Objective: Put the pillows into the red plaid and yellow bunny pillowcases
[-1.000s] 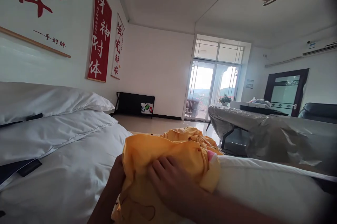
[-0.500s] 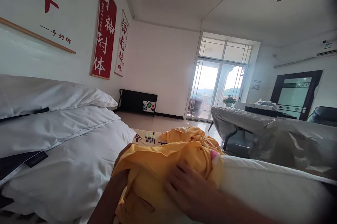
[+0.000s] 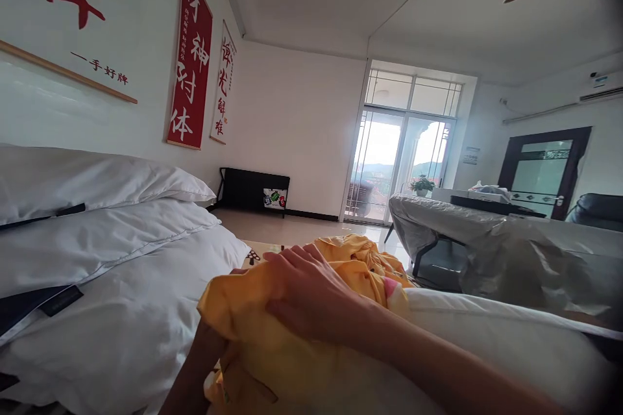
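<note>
The right hand (image 3: 311, 291) reaches across the top of the yellow cloth (image 3: 248, 308), fingers bent over its ridge and thumb on the near side, so the fabric is clasped between them in a loose, rounded grip. The left hand (image 3: 213, 334) goes up under the cloth's left edge; its fingers are mostly covered, and whether they pinch or spread cannot be told. Working from opposite faces, the two hands probably keep the cloth raised and control its loose end. The cloth lies over the near end of a white pillow (image 3: 467, 324), which likely gives it body and runs off to the right. Just beyond is a bunched yellow heap (image 3: 365, 252), near the far edge of a printed cover (image 3: 256, 252). Stacked white pillows (image 3: 121, 272) fill the cover's left side, apparently set aside to leave room.
</note>
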Motion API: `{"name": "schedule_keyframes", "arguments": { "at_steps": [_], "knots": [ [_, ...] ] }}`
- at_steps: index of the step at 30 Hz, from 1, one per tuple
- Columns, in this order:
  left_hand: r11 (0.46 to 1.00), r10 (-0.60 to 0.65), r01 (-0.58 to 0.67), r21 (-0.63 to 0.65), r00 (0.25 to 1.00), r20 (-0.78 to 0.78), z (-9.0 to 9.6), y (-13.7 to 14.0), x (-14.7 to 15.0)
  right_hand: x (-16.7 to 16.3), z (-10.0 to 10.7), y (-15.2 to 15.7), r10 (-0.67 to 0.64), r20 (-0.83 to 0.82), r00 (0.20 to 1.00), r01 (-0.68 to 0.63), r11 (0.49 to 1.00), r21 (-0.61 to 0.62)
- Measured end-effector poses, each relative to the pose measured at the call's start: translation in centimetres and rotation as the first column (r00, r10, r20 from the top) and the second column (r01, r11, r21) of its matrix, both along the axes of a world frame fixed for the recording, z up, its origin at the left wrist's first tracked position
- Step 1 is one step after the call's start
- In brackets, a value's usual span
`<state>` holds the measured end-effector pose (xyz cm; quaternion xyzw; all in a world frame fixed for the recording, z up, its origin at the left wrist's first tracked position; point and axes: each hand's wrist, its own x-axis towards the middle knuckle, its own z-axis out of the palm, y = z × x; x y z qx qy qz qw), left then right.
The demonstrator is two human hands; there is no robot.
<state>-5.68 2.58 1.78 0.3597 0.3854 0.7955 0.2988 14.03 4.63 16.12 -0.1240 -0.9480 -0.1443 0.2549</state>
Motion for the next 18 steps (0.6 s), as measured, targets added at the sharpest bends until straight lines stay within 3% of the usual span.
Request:
{"name": "schedule_keyframes", "arguments": {
  "at_steps": [2, 5, 8, 14, 18],
  "knots": [
    [0.999, -0.005, 0.009, 0.039, 0.994, -0.112, 1.5, -1.3, 0.6, -1.0, -0.4, 0.5, 0.002, -0.006, 1.000, -0.002, 0.999, -0.033],
    [0.991, 0.089, -0.056, 0.123, 0.957, -0.276, 3.8, -3.3, 2.0, -1.9, -0.8, 1.0, 0.008, -0.086, 0.996, -0.014, 0.997, -0.070],
    [0.981, 0.179, -0.145, 0.127, 0.932, -0.315, 5.2, -4.7, 3.2, -2.2, -0.7, 0.9, 0.018, -0.147, 0.989, -0.039, 0.989, -0.144],
    [0.979, 0.194, -0.202, -0.020, 0.961, -0.196, 4.6, -4.8, 2.9, -2.2, -0.3, 0.1, 0.093, -0.157, 0.983, -0.127, 0.967, -0.219],
    [1.000, 0.000, -0.002, -0.025, 0.997, -0.073, 3.6, -4.1, 1.6, -2.2, 0.1, 0.1, 0.096, -0.168, 0.981, -0.156, 0.905, -0.395]
  ]
}}
